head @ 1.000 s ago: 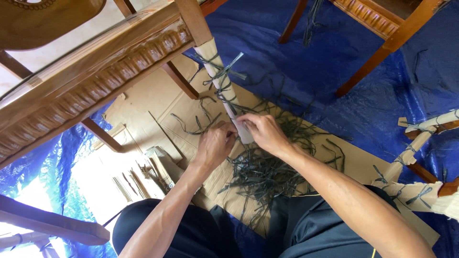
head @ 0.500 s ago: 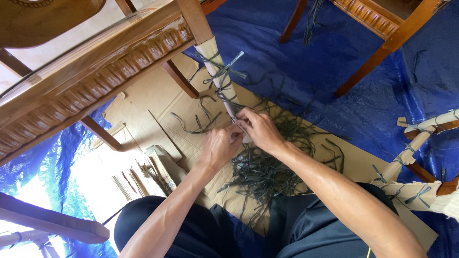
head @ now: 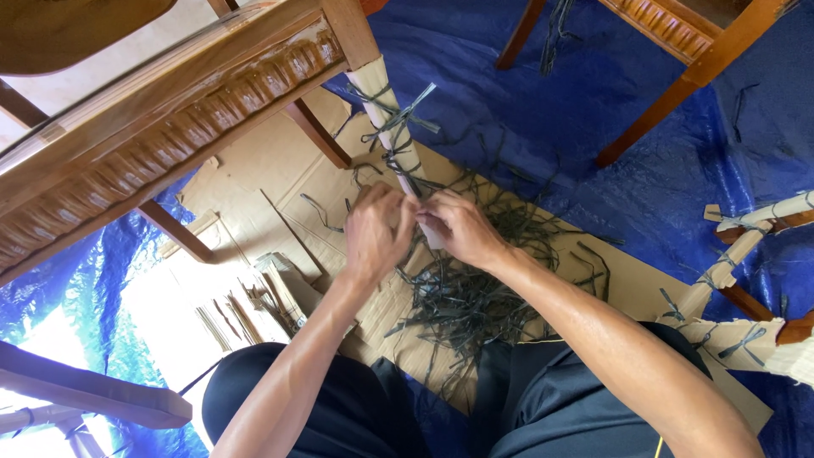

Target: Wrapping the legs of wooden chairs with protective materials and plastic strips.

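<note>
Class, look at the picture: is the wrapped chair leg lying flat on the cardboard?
No. The wrapped chair leg stands attached to its chair, with both hands, left hand and right hand, at its lower end.

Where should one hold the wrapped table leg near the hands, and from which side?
Probably the lower end of the wrapped leg, just under the tied dark straps, where both hands, left and right, meet it. Come from both sides: it slants thin, and knots block higher up.
</note>
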